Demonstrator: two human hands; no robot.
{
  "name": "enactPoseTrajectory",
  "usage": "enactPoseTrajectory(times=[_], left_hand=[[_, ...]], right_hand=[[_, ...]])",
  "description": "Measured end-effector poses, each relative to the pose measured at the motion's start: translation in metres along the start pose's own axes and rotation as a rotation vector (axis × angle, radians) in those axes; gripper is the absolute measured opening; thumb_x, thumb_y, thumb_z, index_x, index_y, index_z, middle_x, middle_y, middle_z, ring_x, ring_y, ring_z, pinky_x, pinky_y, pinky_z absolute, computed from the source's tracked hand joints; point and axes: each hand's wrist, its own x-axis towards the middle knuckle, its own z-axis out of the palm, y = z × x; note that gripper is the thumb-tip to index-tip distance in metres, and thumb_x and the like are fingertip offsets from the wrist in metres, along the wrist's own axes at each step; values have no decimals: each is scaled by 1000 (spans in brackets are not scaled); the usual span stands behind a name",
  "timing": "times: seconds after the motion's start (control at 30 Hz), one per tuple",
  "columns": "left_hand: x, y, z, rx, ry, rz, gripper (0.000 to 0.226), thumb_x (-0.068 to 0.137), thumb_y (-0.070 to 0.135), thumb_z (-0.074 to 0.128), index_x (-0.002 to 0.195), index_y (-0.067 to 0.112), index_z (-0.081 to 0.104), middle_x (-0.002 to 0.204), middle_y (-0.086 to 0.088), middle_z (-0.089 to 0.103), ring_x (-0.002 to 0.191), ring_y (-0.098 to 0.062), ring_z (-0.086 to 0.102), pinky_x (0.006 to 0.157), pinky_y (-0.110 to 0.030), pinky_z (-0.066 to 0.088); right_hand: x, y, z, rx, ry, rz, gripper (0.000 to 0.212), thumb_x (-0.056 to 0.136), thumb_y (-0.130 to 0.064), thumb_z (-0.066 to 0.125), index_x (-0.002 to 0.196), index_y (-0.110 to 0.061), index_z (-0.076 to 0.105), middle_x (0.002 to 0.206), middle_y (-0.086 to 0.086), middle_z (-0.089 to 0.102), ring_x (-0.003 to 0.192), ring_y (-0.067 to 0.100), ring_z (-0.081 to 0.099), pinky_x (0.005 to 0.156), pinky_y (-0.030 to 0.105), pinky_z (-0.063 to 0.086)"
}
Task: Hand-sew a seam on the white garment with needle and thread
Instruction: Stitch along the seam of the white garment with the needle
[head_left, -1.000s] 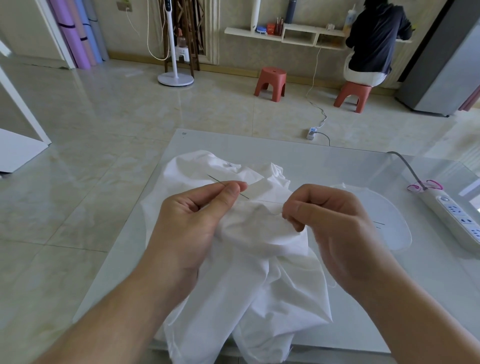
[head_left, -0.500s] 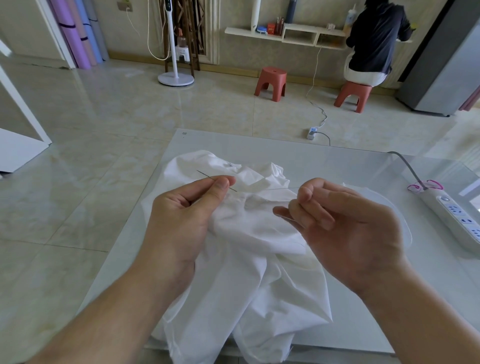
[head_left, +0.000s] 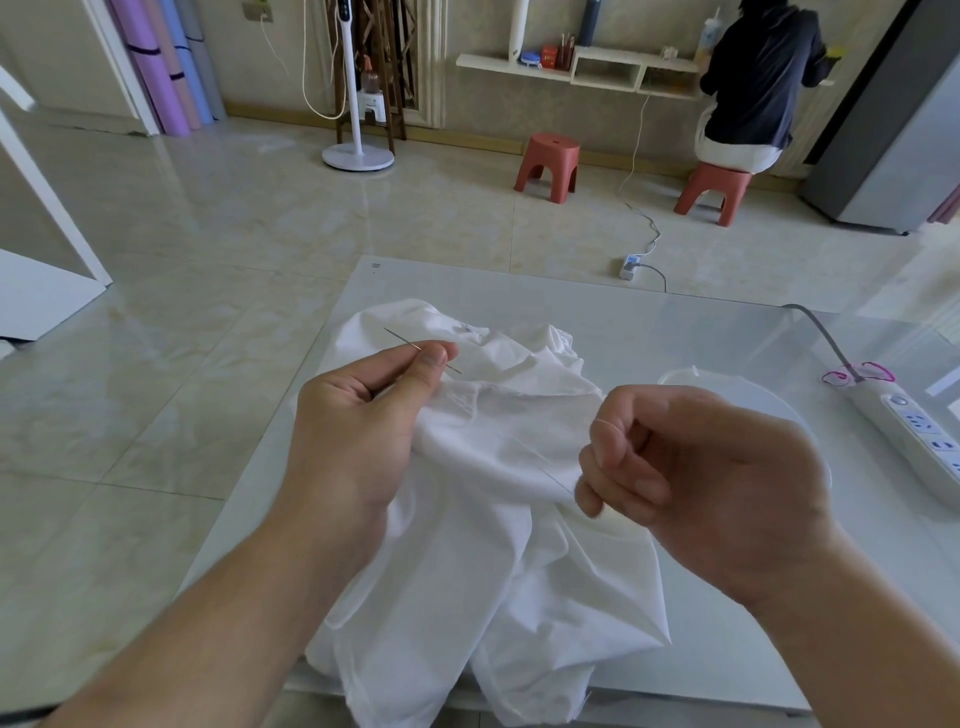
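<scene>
The white garment lies bunched on the pale glass table, hanging over its near edge. My left hand pinches the thin steel needle between thumb and forefinger above the garment's upper left, with a fold of cloth lying against its lower fingers. The needle points up and to the left. My right hand hovers over the garment's right side with its fingers curled. A fine white thread lies over its forefinger and runs faintly across the cloth.
A white power strip with a grey cable and a pink band lies at the table's right edge. A round white disc peeks out behind my right hand. Across the tiled floor are two red stools, a fan stand and a seated person.
My right hand has dropped toward me and to the right, its fingers curling in with the thread. My left hand has carried the needle slightly left.
</scene>
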Motion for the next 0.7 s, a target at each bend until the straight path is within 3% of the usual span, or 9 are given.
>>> enactPoseTrajectory(times=[0.07, 0.1, 0.2, 0.27, 0.33, 0.43, 0.5, 0.57, 0.7], left_hand=[[2, -1, -1, 1, 4, 2, 10, 94, 29, 78, 99, 26, 87, 96, 17, 82, 85, 10, 71, 87, -20, 50], [2, -2, -1, 2, 5, 2, 10, 95, 29, 78, 99, 26, 86, 96, 17, 82, 86, 10, 71, 86, -19, 50], [4, -3, -2, 8, 9, 7, 10, 95, 29, 77, 99, 26, 86, 97, 17, 82, 86, 11, 70, 84, -17, 50], [5, -4, -3, 9, 16, 11, 10, 96, 29, 77, 98, 27, 86, 95, 17, 82, 85, 12, 70, 82, -14, 50], [8, -5, -4, 12, 23, 16, 9, 96, 29, 77, 98, 27, 86, 94, 18, 82, 83, 12, 70, 76, -9, 51], [10, -6, -5, 20, 28, 27, 9, 96, 28, 77, 99, 26, 85, 92, 18, 82, 82, 13, 70, 71, -4, 51], [11, -7, -5, 23, 28, 27, 10, 96, 28, 77, 100, 26, 85, 93, 18, 82, 82, 13, 70, 71, -4, 50], [10, -7, -5, 23, 24, 26, 10, 96, 28, 76, 100, 26, 85, 95, 19, 82, 84, 13, 71, 77, -8, 50], [11, -9, -6, 32, 30, 41, 10, 97, 26, 77, 101, 26, 85, 97, 20, 81, 86, 13, 71, 84, -13, 48]], right_hand=[[-1, 2, -2, 56, -44, -53, 34, 83, -30, 68, 77, 3, 66, 56, 6, 42, 52, 26, 43, 79, 47, 55], [-1, 2, -2, 76, -53, -58, 33, 84, -30, 67, 77, 3, 66, 56, 6, 41, 53, 26, 43, 79, 47, 55], [-1, 0, -3, 37, -18, -6, 37, 76, -34, 77, 77, 1, 67, 58, 6, 39, 53, 23, 38, 55, 35, 40], [0, -1, -4, -6, 10, 36, 40, 71, -35, 81, 79, 1, 67, 58, 7, 41, 52, 21, 33, 50, 29, 25], [-1, -3, -7, -3, 12, 51, 41, 70, -35, 82, 82, 1, 69, 58, 8, 42, 50, 19, 30, 48, 27, 22], [-2, -5, -9, 19, -27, 6, 40, 75, -36, 77, 81, 2, 70, 55, 6, 42, 50, 18, 30, 51, 31, 33], [-3, -5, -10, 43, -66, -65, 37, 82, -35, 72, 78, 2, 71, 55, 6, 42, 54, 22, 33, 69, 42, 48], [-3, -5, -10, 98, -103, -91, 34, 85, -32, 70, 79, 2, 71, 58, 9, 42, 58, 25, 34, 80, 50, 50], [-4, -8, -10, 112, -126, -16, 36, 82, -32, 73, 95, 1, 73, 66, 11, 43, 56, 21, 35, 49, 29, 38]])
